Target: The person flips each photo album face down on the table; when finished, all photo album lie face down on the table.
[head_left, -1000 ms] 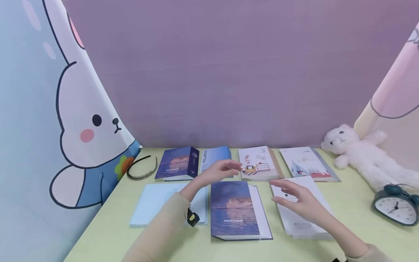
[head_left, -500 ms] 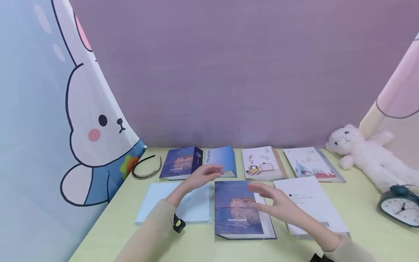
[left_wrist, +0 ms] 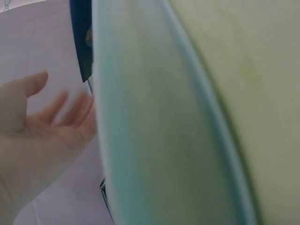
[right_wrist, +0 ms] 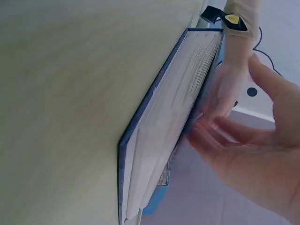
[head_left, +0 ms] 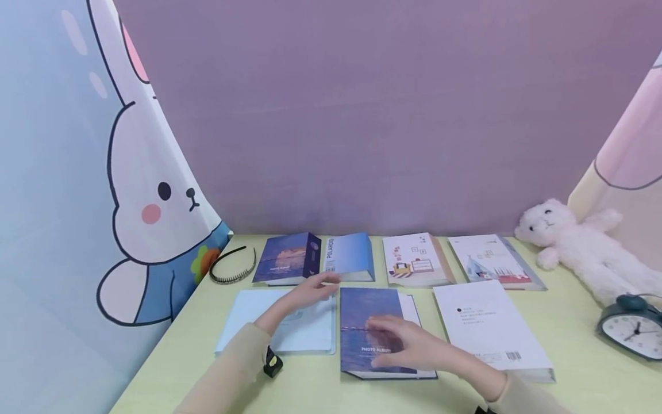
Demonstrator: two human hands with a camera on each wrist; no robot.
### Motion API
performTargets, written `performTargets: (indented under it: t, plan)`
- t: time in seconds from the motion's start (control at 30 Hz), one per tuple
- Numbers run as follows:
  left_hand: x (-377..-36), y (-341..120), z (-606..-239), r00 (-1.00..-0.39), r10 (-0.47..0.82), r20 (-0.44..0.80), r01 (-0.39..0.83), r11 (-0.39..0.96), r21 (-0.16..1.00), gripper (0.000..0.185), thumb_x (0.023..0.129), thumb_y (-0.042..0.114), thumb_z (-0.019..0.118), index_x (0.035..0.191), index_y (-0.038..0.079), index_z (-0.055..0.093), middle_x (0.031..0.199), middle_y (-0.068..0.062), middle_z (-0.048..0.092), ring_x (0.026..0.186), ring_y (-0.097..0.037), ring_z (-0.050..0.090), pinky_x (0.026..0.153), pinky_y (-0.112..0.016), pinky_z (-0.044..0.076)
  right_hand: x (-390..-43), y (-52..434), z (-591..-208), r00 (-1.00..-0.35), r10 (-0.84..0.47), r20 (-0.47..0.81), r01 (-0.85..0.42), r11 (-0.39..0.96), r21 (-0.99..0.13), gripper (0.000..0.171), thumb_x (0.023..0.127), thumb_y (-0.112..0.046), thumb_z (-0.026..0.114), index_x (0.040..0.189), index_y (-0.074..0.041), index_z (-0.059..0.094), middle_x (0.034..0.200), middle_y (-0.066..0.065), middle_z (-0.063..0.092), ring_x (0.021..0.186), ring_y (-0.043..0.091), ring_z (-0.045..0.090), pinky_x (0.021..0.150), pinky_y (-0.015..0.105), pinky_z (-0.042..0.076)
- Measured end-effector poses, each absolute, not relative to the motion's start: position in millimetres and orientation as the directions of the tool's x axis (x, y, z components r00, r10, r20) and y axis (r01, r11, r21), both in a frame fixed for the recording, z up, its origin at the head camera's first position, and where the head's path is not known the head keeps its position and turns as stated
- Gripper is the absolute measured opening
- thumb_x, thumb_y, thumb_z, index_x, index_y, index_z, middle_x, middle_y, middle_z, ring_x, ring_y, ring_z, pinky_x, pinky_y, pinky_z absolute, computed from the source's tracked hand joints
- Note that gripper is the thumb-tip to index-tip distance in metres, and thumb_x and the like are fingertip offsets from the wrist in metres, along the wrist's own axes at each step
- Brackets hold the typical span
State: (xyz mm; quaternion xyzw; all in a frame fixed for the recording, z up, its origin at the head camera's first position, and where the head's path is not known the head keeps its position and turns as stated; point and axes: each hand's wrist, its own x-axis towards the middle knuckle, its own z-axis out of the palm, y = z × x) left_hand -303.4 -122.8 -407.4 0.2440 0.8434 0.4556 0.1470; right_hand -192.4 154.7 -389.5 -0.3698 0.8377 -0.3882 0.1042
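Observation:
A dark blue photo album (head_left: 357, 313) with a painted sea-and-rock cover lies flat at the front middle, its white page block showing at the right. Over its cover is my right hand (head_left: 416, 345), thumb apart from the fingers. In the right wrist view the fingertips (right_wrist: 199, 140) of that hand come right at the cover of the photo album (right_wrist: 164, 126). My left hand (head_left: 305, 294), fingers loosely extended, holds nothing and hovers over the far right part of a pale blue album (head_left: 243, 322). The left wrist view shows the left hand (left_wrist: 51, 126) with its palm visible.
A white book (head_left: 491, 322) lies at front right. Behind stand another sea-cover album (head_left: 284, 259), a blue Polaroid album (head_left: 351, 256) and two illustrated white ones (head_left: 416, 259). A headband (head_left: 233, 276) is at left; a plush bear (head_left: 584, 247) and alarm clock (head_left: 633, 328) are at right.
My right hand has moved left and down from the white book to over the dark blue photo album. My left hand has drawn left and slightly down, off the back row. The view has shifted slightly.

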Motion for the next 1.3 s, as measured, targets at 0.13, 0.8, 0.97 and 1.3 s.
performTargets:
  t: [0.13, 0.8, 0.97, 1.3]
  plan:
    - [-302.1, -121.5, -409.7, -0.84, 0.536, -0.081, 0.263, 0.534, 0.804, 0.048, 0.099, 0.031, 0.046, 0.141, 0.008, 0.043, 0.14, -0.015, 0.047, 0.122, -0.031, 0.05, 0.101, -0.044, 0.043, -192.3, 154.7, -391.7, -0.729, -0.68, 0.073, -0.521, 0.482, -0.704, 0.076, 0.08, -0.042, 0.071, 0.136, 0.002, 0.045, 0.14, 0.018, 0.044, 0.129, 0.038, 0.041, 0.103, 0.057, 0.035]
    - [-297.7, -110.4, -409.1, -0.834, 0.53, -0.154, 0.241, 0.601, 0.762, 0.042, 0.099, 0.031, 0.047, 0.116, -0.005, 0.059, 0.115, -0.02, 0.062, 0.103, -0.025, 0.059, 0.091, -0.04, 0.049, -193.7, 153.2, -402.2, -0.642, -0.75, 0.16, -0.688, 0.471, -0.551, 0.081, 0.069, -0.042, 0.079, 0.133, -0.001, 0.05, 0.14, 0.014, 0.045, 0.128, 0.036, 0.042, 0.104, 0.051, 0.038]
    - [-291.5, -110.1, -407.8, -0.845, 0.489, -0.216, 0.14, 0.591, 0.794, 0.045, 0.096, 0.03, 0.052, 0.124, -0.005, 0.053, 0.114, -0.013, 0.062, 0.096, -0.02, 0.063, 0.092, -0.04, 0.05, -197.6, 153.8, -406.0, -0.639, -0.754, 0.152, -0.678, 0.458, -0.575, 0.077, 0.073, -0.04, 0.077, 0.135, -0.005, 0.048, 0.141, 0.011, 0.046, 0.129, 0.034, 0.041, 0.105, 0.053, 0.036]
    - [-283.8, -109.1, -409.9, -0.757, 0.588, -0.284, 0.008, 0.443, 0.896, 0.057, 0.097, 0.027, 0.051, 0.139, -0.008, 0.032, 0.104, -0.025, 0.067, 0.074, -0.027, 0.07, 0.065, -0.037, 0.058, -200.5, 165.3, -400.3, -0.7, -0.709, 0.09, -0.553, 0.458, -0.696, 0.064, 0.082, -0.036, 0.07, 0.134, -0.004, 0.051, 0.142, 0.019, 0.04, 0.129, 0.043, 0.037, 0.1, 0.065, 0.033]
